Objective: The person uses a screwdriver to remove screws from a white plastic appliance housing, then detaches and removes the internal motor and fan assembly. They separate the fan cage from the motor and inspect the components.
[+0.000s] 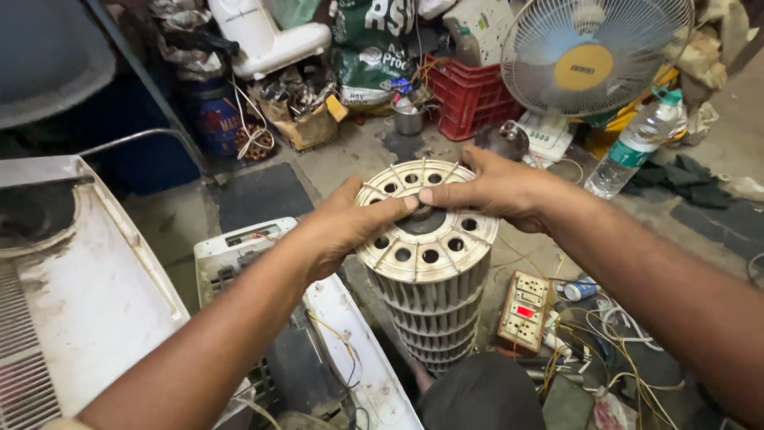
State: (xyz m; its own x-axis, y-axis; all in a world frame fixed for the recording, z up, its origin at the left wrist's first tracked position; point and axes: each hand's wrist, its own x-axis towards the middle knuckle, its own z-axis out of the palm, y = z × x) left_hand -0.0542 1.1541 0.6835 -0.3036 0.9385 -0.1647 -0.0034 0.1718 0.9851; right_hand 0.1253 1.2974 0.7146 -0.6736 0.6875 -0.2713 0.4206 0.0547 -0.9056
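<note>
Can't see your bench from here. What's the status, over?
Both hands, left and right, grip the blower wheel top, upright. Thumbs meet at hub. Switchboard and loose wires alongside.

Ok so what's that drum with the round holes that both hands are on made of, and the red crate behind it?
The drum looks like moulded plastic, cream and matt, yellowed with grime: thin ribbed fins and evenly formed holes suggest moulding, though painted metal cannot be ruled out. The red crate looks like plastic too, with uniform colour and a lattice wall.
</note>
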